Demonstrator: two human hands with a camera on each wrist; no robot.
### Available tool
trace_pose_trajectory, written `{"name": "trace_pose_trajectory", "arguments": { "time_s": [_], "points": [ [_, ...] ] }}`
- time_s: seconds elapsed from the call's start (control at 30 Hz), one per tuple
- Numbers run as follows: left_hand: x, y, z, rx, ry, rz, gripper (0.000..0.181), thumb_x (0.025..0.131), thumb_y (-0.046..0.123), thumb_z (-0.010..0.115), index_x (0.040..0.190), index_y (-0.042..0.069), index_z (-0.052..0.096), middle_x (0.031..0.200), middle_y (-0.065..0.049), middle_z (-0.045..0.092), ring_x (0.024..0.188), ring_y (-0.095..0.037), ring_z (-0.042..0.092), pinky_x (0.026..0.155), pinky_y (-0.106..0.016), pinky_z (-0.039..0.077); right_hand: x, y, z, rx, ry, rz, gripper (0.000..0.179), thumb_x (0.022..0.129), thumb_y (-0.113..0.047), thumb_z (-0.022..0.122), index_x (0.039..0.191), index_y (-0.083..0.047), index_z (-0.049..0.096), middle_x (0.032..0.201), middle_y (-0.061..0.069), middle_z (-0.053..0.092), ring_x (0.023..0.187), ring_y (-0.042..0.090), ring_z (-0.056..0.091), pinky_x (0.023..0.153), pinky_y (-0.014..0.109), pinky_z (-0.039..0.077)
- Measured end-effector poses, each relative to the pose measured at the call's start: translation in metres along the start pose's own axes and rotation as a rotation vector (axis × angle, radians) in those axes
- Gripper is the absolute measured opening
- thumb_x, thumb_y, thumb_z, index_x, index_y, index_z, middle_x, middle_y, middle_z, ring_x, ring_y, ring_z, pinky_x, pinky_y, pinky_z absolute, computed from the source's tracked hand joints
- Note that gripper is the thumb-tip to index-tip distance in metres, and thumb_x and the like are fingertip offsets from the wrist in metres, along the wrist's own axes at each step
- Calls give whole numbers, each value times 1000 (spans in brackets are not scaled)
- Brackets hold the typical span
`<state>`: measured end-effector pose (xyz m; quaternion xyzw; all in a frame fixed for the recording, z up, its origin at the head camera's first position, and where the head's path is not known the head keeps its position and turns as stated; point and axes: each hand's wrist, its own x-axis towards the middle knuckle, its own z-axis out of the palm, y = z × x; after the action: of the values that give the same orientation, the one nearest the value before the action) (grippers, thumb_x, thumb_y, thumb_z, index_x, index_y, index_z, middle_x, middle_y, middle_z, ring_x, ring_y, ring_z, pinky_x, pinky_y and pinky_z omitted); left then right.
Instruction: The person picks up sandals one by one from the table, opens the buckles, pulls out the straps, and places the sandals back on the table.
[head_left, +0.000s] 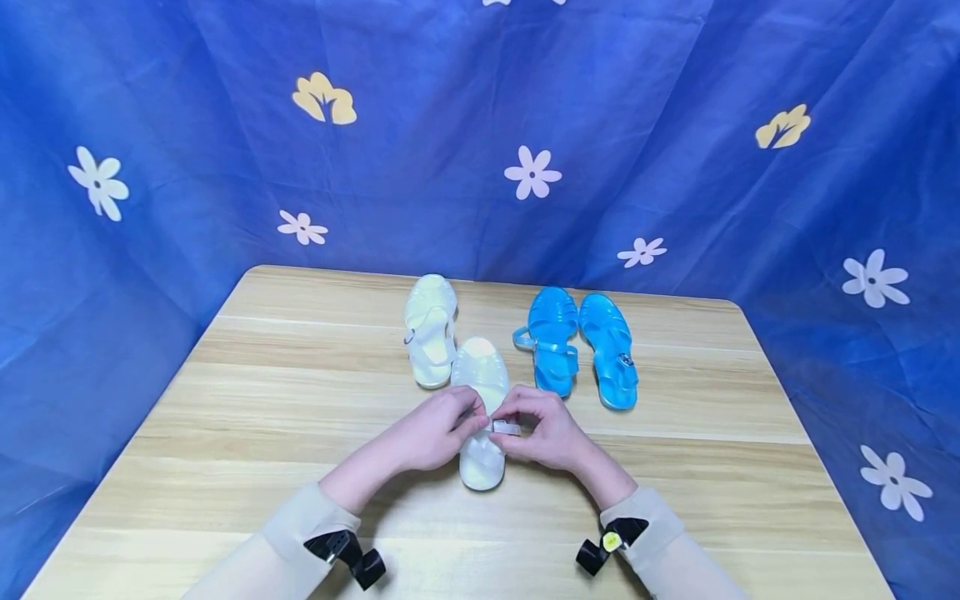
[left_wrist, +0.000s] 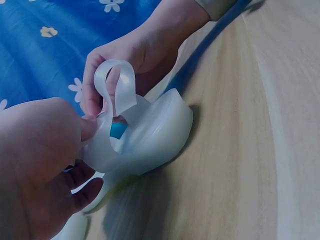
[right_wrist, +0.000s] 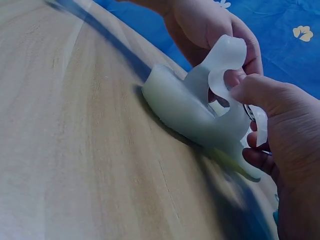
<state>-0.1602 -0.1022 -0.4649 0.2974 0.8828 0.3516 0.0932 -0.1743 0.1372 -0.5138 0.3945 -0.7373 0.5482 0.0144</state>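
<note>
A white jelly sandal [head_left: 481,471] lies on the table with its toe pointing away from me. From the left, my left hand [head_left: 442,427] pinches the sandal's strap over the middle of the shoe. My right hand [head_left: 543,429] holds the strap from the other side, thumb and forefinger close to a small metal buckle [right_wrist: 249,113]. The strap [left_wrist: 126,90] stands up in a loop between the hands in the left wrist view. Fingers partly hide the buckle and the strap's end. The sandal's heel [right_wrist: 165,92] faces me.
A second white sandal [head_left: 431,333] lies just behind and left. Two blue sandals [head_left: 553,317] [head_left: 609,350] lie side by side at the back right, the left one with its strap sticking out sideways. A blue flowered cloth [head_left: 420,150] hangs around the wooden table [head_left: 300,400].
</note>
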Motion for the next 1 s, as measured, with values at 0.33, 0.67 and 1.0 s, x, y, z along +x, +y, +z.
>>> {"name": "trace_pose_trajectory", "arguments": {
  "time_s": [0.33,0.67,1.0],
  "points": [
    [5,-3,1,-110,-42,2,15,106,22,67,91,18,66,71,11,52,64,-6,47,59,-29,43,2,-2,-2,-35,-15,-100,22,86,0,83,104,-14,82,97,-2,73,74,25,63,60,31,52],
    [6,-4,10,-230,-86,4,11,111,14,57,101,10,59,87,8,69,85,-9,64,81,-31,52,1,1,-5,-36,19,-133,22,84,0,84,102,-11,82,99,-2,78,85,16,72,72,34,61],
    [1,-15,7,-380,-59,-16,11,110,8,54,101,5,59,92,0,71,93,-16,67,92,-35,51,-6,1,-8,-5,71,-105,23,74,16,82,91,1,77,85,14,75,73,26,71,64,44,63]
  ]
}}
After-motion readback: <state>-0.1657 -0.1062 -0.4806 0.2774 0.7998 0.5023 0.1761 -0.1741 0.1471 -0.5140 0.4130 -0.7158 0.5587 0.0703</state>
